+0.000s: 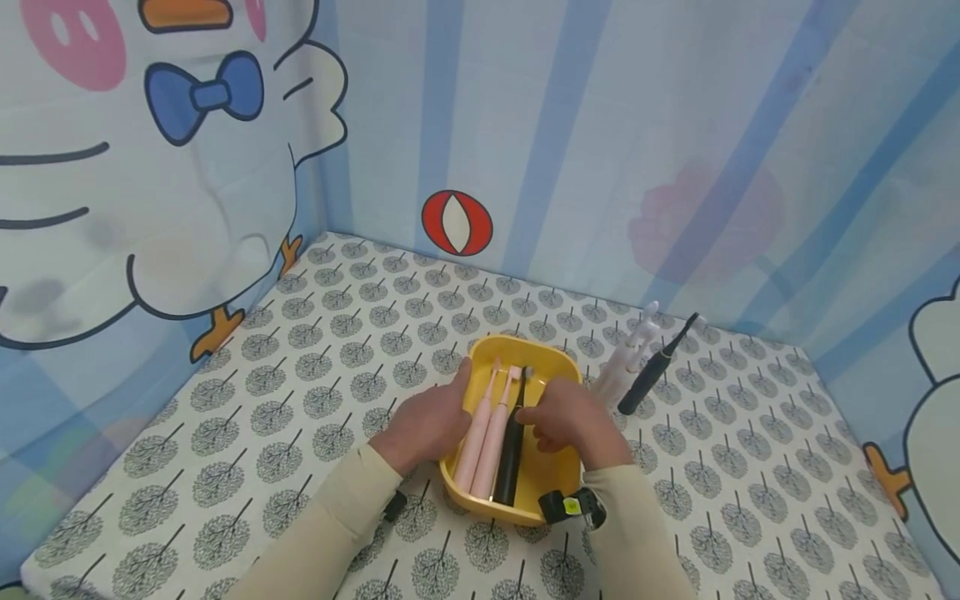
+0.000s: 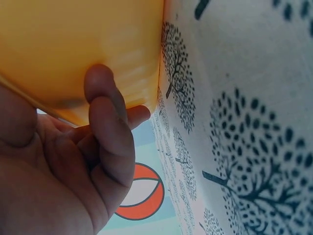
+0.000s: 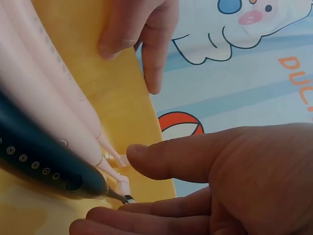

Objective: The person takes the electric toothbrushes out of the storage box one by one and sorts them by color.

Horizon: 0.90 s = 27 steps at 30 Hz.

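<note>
A yellow plastic bin (image 1: 555, 483) sits on the patterned cloth. Inside lie two pale pink electric toothbrushes (image 1: 472, 446) side by side, with a dark electric toothbrush (image 1: 510, 458) to their right. My left hand (image 1: 431, 421) grips the bin's left wall, thumb over the rim and fingers against the outside, as the left wrist view also shows. Over the bin's right part is my right hand (image 1: 570, 421), close to the dark toothbrush's neck. In the right wrist view its thumb and fingers (image 3: 166, 159) are extended and apart, with nothing held between them; the dark brush head is partly behind the fingers.
Right of the bin are another dark electric toothbrush (image 1: 651, 379) and some whitish toothbrushes (image 1: 622, 362), close together; how many is unclear. A tree-print cloth (image 1: 300, 400) covers the table. Behind it hangs a striped cartoon curtain (image 1: 495, 125).
</note>
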Each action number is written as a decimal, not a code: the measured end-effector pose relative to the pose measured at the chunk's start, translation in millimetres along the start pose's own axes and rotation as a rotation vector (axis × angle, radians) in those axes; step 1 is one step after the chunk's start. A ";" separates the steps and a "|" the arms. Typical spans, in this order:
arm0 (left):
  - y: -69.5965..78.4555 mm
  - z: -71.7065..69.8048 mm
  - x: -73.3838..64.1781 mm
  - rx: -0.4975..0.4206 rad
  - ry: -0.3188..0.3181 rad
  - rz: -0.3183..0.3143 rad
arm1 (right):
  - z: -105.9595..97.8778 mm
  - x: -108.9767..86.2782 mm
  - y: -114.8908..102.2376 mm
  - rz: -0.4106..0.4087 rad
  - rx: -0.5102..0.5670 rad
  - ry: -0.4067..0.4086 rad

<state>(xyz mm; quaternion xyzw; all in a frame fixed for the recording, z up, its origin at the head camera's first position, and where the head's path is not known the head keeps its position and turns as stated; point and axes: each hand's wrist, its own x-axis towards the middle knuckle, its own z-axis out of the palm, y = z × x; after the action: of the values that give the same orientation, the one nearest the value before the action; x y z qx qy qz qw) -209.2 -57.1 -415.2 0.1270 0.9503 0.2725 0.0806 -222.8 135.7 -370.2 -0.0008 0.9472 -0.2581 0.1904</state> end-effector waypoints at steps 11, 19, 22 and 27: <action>0.5 0.6 0.3 0.001 -0.004 -0.008 | 1.8 6.5 -3.8 -0.012 -0.050 -0.037; 0.7 0.0 0.6 0.008 -0.007 -0.011 | 3.3 9.8 -6.7 0.007 0.002 -0.058; 0.8 -0.2 0.9 0.008 -0.014 -0.013 | 5.2 11.0 -6.3 0.019 -0.005 -0.059; 0.6 0.3 1.4 0.009 -0.023 -0.020 | 9.8 14.8 -4.3 -0.016 -0.047 -0.058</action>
<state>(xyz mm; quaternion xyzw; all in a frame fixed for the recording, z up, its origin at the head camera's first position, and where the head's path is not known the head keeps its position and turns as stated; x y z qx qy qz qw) -210.4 -56.1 -415.3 0.1208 0.9517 0.2662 0.0936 -233.3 125.7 -381.3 -0.0201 0.9470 -0.2372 0.2156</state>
